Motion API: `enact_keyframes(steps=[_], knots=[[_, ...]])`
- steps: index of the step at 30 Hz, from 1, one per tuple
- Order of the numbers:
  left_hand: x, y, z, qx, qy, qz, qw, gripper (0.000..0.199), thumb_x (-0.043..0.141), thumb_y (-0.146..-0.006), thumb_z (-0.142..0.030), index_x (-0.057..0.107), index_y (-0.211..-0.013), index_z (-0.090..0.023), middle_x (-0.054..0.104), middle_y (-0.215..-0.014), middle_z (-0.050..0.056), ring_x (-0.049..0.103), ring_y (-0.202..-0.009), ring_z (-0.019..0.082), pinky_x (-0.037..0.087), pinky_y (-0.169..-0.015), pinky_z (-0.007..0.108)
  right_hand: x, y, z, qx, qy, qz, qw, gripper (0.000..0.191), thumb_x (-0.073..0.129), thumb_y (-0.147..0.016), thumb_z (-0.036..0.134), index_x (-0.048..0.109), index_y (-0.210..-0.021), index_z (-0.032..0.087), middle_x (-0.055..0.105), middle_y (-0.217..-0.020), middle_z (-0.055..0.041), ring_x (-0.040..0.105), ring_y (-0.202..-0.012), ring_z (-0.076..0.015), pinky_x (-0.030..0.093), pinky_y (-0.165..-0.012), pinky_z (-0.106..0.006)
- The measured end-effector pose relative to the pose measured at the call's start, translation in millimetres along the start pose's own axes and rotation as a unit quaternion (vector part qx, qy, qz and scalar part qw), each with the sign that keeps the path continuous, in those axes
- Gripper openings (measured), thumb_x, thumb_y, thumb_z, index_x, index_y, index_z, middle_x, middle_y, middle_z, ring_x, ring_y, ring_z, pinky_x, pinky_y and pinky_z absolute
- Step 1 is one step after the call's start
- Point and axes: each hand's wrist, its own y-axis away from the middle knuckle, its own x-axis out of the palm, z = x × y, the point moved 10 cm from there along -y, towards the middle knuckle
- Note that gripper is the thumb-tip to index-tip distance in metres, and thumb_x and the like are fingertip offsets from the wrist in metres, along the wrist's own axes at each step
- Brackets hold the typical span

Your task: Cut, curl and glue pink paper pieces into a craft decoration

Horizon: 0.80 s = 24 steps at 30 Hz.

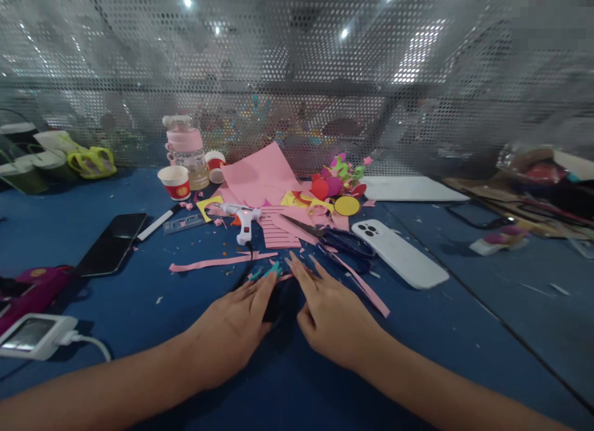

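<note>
My left hand (241, 322), with turquoise nails, rests low over the blue table, its fingers close together on a short pink paper strip (284, 277). Opposite it, my right hand (336, 313) has its fingers stretched and spread, the index fingertip by the strip's other end. Something dark, perhaps shadow, lies between the hands. Just beyond them are blue-handled scissors (346, 240), a white glue gun (244, 219) with a red light, and pink paper (279, 231) marked with dark lines. A long pink strip (218, 263) lies left; another strip (371, 291) runs beside my right hand.
A white phone (401, 254) lies right, a black phone (112, 244) and cutter knife (158, 224) left. Paper cups (175, 184), a pink-lidded bottle (185, 149), pink sheets (260, 171) and colourful paper shapes (334, 184) stand before the perforated metal screen (297, 72).
</note>
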Motion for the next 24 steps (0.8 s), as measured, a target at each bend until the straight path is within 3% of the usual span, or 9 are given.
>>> enact_keyframes(steps=[5, 18, 24], knots=[[0.4, -1.6, 0.7, -0.013, 0.018, 0.01, 1.0, 0.062, 0.044, -0.077, -0.021, 0.018, -0.129, -0.001, 0.04, -0.128, 0.024, 0.036, -0.12, 0.027, 0.037, -0.094, 0.042, 3.7, 1.5, 5.1, 0.001, 0.001, 0.015, 1.0, 0.068, 0.037, -0.061, 0.009, 0.029, -0.126, -0.008, 0.056, -0.11, -0.0223, 0.052, -0.104, -0.0265, 0.04, -0.093, -0.041], [4.4, 3.6, -4.0, -0.001, 0.074, 0.005, 0.997, 0.066, 0.044, -0.075, -0.02, 0.014, -0.131, -0.004, 0.034, -0.132, 0.021, 0.025, -0.125, 0.026, 0.032, -0.099, 0.042, 10.9, 4.7, 10.1, 0.014, 0.005, 0.053, 0.998, 0.066, 0.037, -0.06, 0.012, 0.034, -0.121, -0.013, 0.044, -0.121, -0.0276, 0.042, -0.114, -0.0305, 0.033, -0.097, -0.048], [1.7, 4.5, -6.1, -0.006, 0.099, -0.005, 0.995, 0.068, 0.045, -0.073, -0.019, 0.014, -0.132, -0.005, 0.035, -0.132, 0.021, 0.028, -0.124, 0.027, 0.033, -0.097, 0.043, 8.4, 5.0, 13.8, 0.007, -0.013, 0.045, 0.999, 0.068, 0.037, -0.059, 0.011, 0.03, -0.122, -0.014, 0.054, -0.111, -0.0269, 0.052, -0.105, -0.0269, 0.036, -0.096, -0.043]])
